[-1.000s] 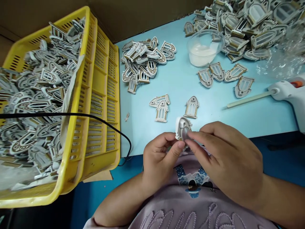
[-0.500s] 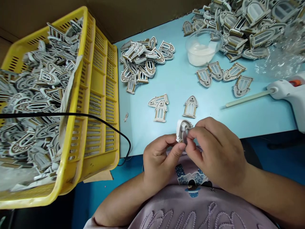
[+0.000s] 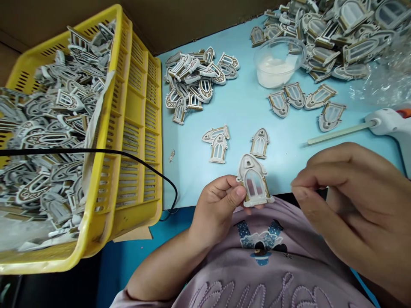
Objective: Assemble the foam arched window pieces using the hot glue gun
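Note:
My left hand (image 3: 218, 205) grips a small arched window frame (image 3: 253, 179) by its left side, thumb on the near face. The frame is upright, white with gold edging, and a clear pane fills its arch. Off to the right, apart from the frame, my right hand (image 3: 349, 205) has thumb and forefinger pinched together; anything between them is too small or hidden to make out. Just beyond the held piece lies another window frame (image 3: 260, 143). Two more, one a window frame (image 3: 218, 149) overlapping the other, rest to its left.
A yellow crate (image 3: 138, 128) full of frames stands at left, crossed by a black cable (image 3: 138, 161). Frame piles (image 3: 192, 81) lie behind. A clear tub (image 3: 276, 68) with white contents sits near several frames. The glue gun (image 3: 388, 124) lies at right, its glue stick pointing left.
My right hand has let go of the window frame and moved right, nearer the camera. My left hand has turned the frame so its flat face shows.

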Tool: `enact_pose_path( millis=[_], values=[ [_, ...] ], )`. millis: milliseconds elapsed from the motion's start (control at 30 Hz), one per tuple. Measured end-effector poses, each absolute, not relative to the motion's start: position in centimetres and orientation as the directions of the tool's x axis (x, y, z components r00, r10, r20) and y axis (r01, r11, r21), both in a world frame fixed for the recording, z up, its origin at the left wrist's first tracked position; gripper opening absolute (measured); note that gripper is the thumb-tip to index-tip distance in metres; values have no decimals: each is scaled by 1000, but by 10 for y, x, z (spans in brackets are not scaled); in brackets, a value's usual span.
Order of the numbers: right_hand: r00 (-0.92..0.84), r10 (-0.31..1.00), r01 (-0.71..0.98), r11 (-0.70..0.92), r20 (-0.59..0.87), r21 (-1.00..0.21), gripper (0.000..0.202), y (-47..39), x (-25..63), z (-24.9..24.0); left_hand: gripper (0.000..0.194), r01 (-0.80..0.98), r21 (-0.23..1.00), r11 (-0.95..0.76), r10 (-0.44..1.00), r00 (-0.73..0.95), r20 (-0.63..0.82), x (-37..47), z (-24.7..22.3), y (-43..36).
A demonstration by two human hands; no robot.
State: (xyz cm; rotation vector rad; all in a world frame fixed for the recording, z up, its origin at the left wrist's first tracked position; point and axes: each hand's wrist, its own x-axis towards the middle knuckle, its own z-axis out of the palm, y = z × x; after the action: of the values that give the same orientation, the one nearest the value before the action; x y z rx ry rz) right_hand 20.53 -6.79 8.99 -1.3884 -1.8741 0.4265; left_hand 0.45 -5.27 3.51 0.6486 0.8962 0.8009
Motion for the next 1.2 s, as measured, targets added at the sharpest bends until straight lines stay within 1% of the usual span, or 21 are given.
enact_pose_path(
  millis=[33,100,233,333,400,533,700,800,933,1067,1200],
  values=[
    [-140,917,676,364,375,-640,5,-69,204,89,31,-318,771,552,820,376,-431,5,36,-53],
    [-198,893,673,424,405,-606,13,-70,200,85,31,-308,781,544,826,363,-432,5,36,-53],
    [-333,807,688,562,487,-460,27,-70,191,72,25,-317,804,503,854,323,-407,3,31,-56],
    [-394,778,728,589,490,-350,30,-69,189,65,21,-306,825,476,869,307,-387,0,28,-58],
    [-410,776,738,591,480,-325,31,-69,189,62,21,-275,843,462,876,291,-384,-1,28,-58],
    [-436,758,713,620,485,-328,33,-72,190,62,24,-233,863,449,883,267,-387,-1,29,-58],
    [-465,742,683,647,482,-337,34,-76,190,63,15,-277,862,425,892,292,-345,-2,28,-59],
    [-464,749,660,648,473,-380,30,-76,192,66,12,-297,855,426,889,314,-334,-2,28,-59],
    [-385,789,667,597,479,-447,28,-73,197,76,11,-322,844,429,890,309,-334,-2,30,-58],
    [-344,795,723,564,500,-400,26,-71,200,84,11,-340,830,443,884,318,-342,-2,30,-58],
    [-275,814,785,497,511,-370,23,-70,197,82,11,-331,832,445,882,321,-344,-1,29,-58]
  ],
)
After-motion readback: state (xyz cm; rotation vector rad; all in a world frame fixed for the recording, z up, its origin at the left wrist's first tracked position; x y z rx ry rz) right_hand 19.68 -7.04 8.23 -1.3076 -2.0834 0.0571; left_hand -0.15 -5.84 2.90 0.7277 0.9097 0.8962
